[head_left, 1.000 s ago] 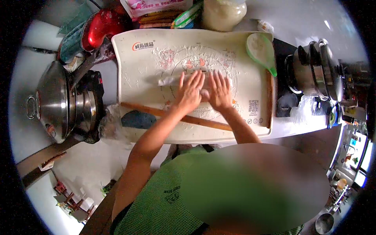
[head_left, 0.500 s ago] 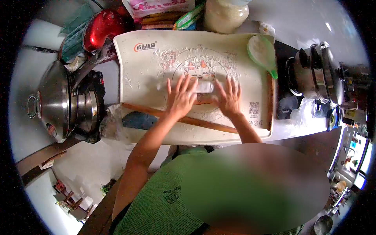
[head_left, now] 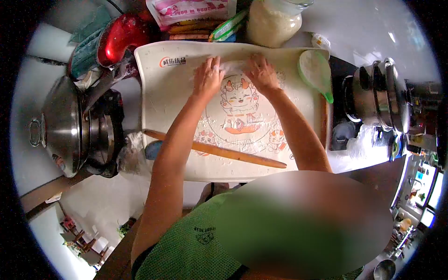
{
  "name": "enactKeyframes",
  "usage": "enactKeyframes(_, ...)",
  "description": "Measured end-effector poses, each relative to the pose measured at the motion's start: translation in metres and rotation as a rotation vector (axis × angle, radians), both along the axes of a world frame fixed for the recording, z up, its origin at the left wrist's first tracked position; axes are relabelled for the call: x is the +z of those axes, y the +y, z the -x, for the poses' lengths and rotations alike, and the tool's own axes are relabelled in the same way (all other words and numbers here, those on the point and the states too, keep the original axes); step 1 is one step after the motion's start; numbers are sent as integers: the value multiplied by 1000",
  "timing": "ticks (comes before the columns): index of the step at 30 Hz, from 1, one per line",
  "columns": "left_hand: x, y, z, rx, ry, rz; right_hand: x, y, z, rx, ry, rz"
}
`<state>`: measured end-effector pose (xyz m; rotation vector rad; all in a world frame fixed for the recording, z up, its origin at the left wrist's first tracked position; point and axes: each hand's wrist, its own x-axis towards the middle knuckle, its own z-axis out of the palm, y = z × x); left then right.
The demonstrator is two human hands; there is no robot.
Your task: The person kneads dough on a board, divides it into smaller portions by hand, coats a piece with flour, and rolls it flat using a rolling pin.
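My left hand (head_left: pixel 208 79) lies palm down, fingers stretched out, on the far part of a cream kneading mat (head_left: pixel 163 98). Beside it, my right hand (head_left: pixel 262 74) rests the same way with fingers spread. Between and partly under them is a blurred white roll (head_left: pixel 233 68) that looks like floured dough; its ends are hidden by the hands. White flour is scattered over the mat's printed cartoon figure. Nearer my body, a wooden rolling pin (head_left: pixel 238 155) lies slantwise beneath my left forearm, touching a dark blue oval piece (head_left: pixel 153 150).
A green-rimmed scoop (head_left: pixel 315 72) sits at the mat's right corner. Behind stand a jar of pale powder (head_left: pixel 274 25), a pink packet (head_left: pixel 191 11) and a red appliance (head_left: pixel 122 39). Lidded metal pots flank the mat, left (head_left: pixel 63 126) and right (head_left: pixel 380 95).
Both hands have moved away from my body, from the mat's middle toward its far edge, and the white roll has moved with them. The cartoon figure is now uncovered.
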<state>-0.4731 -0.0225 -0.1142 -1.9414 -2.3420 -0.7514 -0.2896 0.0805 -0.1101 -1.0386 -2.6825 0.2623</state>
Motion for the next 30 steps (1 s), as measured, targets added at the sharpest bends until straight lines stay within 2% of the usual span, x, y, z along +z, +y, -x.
enactKeyframes(2, -6, 9, 3, -4, -58, -12, 3, 6, 8, -80, 75, 138)
enactKeyframes(3, -7, 9, 2, 1, 44, -9, -1, 3, 11, -101, 112, 32)
enactKeyframes(4, -8, 9, 1, 4, 147, -6, -3, 1, 9, -103, 112, 32)
enactKeyframes(7, -14, -3, 2, -15, 108, 66, -5, -9, -5, -37, 108, -107)
enactKeyframes(9, -6, -28, 0, -91, 27, 138, -12, -16, -29, 116, 1, 11)
enactKeyframes(12, 2, -80, -21, -217, -75, 278, -10, -64, -72, 181, -5, 140)
enactKeyframes(14, 10, -116, -42, -267, -96, 350, -3, -105, -88, 120, -85, -85)
enactKeyframes(15, 19, -130, -58, -186, 13, 267, 19, -130, -84, 2, -220, 27)
enactKeyframes(16, 26, -140, -72, -106, 124, 178, 23, -147, -77, -29, -247, 78)
enactKeyframes(18, 9, -155, -95, -128, -25, 213, 33, -172, -47, -66, -13, 207)
enactKeyframes(20, 5, -147, -98, -88, 46, 289, 12, -174, -23, -47, 41, 150)
enactKeyframes(22, -9, -126, -81, -64, 155, 214, 7, -145, -8, -26, -14, 67)
enactKeyframes(24, -7, -93, -60, -41, 131, 153, -11, -114, 5, -41, 117, -25)
enactKeyframes(26, 5, -65, -42, -9, 220, 364, -13, -85, 19, -169, 98, -9)
enactKeyframes(27, -1, -60, -34, -12, 220, 362, -9, -77, 21, -184, 56, -18)
enactKeyframes(29, -16, -60, -24, 31, 242, 168, -4, -82, 11, -168, -3, 5)
enactKeyframes(30, -11, -68, -26, 32, 242, 162, -10, -93, -5, -92, -36, -17)
